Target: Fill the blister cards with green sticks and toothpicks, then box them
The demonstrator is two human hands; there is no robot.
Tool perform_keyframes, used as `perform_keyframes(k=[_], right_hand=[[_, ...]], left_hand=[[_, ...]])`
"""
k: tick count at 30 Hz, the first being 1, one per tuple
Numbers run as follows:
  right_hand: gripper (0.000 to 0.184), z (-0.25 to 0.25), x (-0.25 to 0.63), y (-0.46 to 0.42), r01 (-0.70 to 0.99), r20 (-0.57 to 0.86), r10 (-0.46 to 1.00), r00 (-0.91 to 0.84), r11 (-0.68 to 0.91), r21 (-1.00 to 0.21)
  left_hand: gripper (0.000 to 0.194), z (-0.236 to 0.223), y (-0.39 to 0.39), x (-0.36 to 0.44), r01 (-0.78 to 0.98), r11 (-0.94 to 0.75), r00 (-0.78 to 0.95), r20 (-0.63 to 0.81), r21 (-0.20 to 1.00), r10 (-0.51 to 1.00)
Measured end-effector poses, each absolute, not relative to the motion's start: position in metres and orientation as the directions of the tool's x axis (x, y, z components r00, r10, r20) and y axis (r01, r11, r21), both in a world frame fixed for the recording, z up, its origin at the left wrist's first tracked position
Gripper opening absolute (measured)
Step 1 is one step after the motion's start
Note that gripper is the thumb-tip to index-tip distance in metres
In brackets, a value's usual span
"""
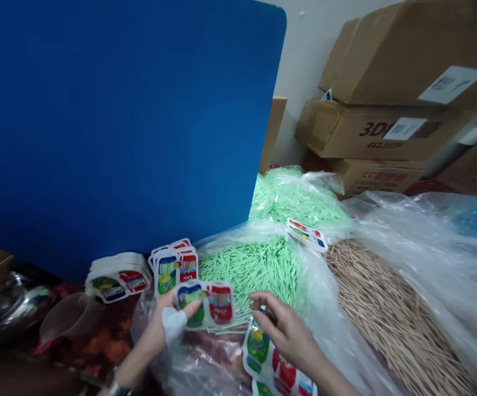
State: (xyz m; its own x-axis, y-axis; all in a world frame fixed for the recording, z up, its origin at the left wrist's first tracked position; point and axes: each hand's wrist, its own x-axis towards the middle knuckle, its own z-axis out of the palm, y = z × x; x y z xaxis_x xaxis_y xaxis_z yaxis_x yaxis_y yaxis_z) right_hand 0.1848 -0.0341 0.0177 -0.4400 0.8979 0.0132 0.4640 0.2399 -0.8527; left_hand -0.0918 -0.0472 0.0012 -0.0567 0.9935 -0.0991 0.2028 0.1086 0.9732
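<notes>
My left hand grips a flat two-part candy pack, its thumb pressed on the front; one half is green, the other red, with thin sticks behind its windows. White wrapping covers part of this hand near the thumb. Just right of the pack hovers my right hand, fingers loosely bent, thumb and forefinger apart, nothing visible between them. Below it lie more packs, partly covered by the hand and forearm. A heap of thin green candy sticks fills an opened plastic bag behind both hands.
Brown sticks lie in clear plastic at right. Stacked packs and further packs stand left, near a clear scoop-like container. A blue panel rises behind; cardboard boxes are piled back right.
</notes>
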Motion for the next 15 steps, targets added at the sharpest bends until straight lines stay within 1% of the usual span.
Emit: perform_keyframes(k=[1,2,3,4,5,6,7,8,9,12,14,15], right_hand=[[0.026,0.018,0.193,-0.033,0.553,-0.016,0.884,-0.467,0.278,-0.785],[0.025,0.015,0.202,-0.032,0.654,-0.077,0.87,-0.487,0.305,-0.692],[0.024,0.011,0.211,-0.031,0.758,-0.166,0.858,-0.486,0.319,-0.57],[0.022,0.004,0.22,-0.031,0.849,-0.262,0.855,-0.448,0.315,-0.423],[0.02,-0.003,0.227,-0.031,0.914,-0.337,0.861,-0.381,0.297,-0.274],[0.02,-0.012,0.233,-0.033,0.95,-0.381,0.871,-0.312,0.274,-0.15],[0.021,-0.02,0.238,-0.035,0.965,-0.401,0.879,-0.259,0.255,-0.065],[0.023,-0.027,0.242,-0.037,0.97,-0.41,0.883,-0.228,0.24,-0.023],[0.024,-0.032,0.245,-0.038,0.973,-0.418,0.882,-0.216,0.231,-0.015],[0.018,-0.038,0.25,-0.041,0.975,-0.451,0.866,-0.218,0.208,-0.074],[0.017,-0.038,0.253,-0.04,0.978,-0.453,0.867,-0.207,0.179,-0.103],[0.02,-0.037,0.254,-0.039,0.98,-0.442,0.875,-0.197,0.162,-0.114]], left_hand=[[0.031,0.0,-0.042,-0.106,0.215,0.115,-0.089,-0.098,0.97,0.991],[0.035,-0.003,-0.037,-0.121,0.243,0.114,-0.117,-0.088,0.963,0.989],[0.039,-0.008,-0.03,-0.134,0.312,0.093,-0.172,-0.04,0.946,0.984],[0.039,-0.014,-0.024,-0.145,0.446,0.072,-0.216,0.029,0.892,0.976],[0.039,-0.021,-0.019,-0.154,0.626,0.062,-0.265,0.137,0.777,0.954],[0.04,-0.028,-0.014,-0.16,0.767,0.08,-0.295,0.24,0.637,0.925],[0.042,-0.035,-0.011,-0.164,0.847,0.107,-0.311,0.321,0.521,0.895],[0.046,-0.04,-0.009,-0.165,0.894,0.133,-0.314,0.384,0.428,0.868],[0.051,-0.044,-0.008,-0.164,0.915,0.152,-0.313,0.421,0.373,0.851],[0.065,-0.048,-0.009,-0.156,0.932,0.196,-0.323,0.457,0.304,0.829],[0.067,-0.045,-0.011,-0.152,0.935,0.21,-0.325,0.457,0.285,0.828],[0.066,-0.042,-0.012,-0.15,0.935,0.205,-0.323,0.459,0.289,0.828]])
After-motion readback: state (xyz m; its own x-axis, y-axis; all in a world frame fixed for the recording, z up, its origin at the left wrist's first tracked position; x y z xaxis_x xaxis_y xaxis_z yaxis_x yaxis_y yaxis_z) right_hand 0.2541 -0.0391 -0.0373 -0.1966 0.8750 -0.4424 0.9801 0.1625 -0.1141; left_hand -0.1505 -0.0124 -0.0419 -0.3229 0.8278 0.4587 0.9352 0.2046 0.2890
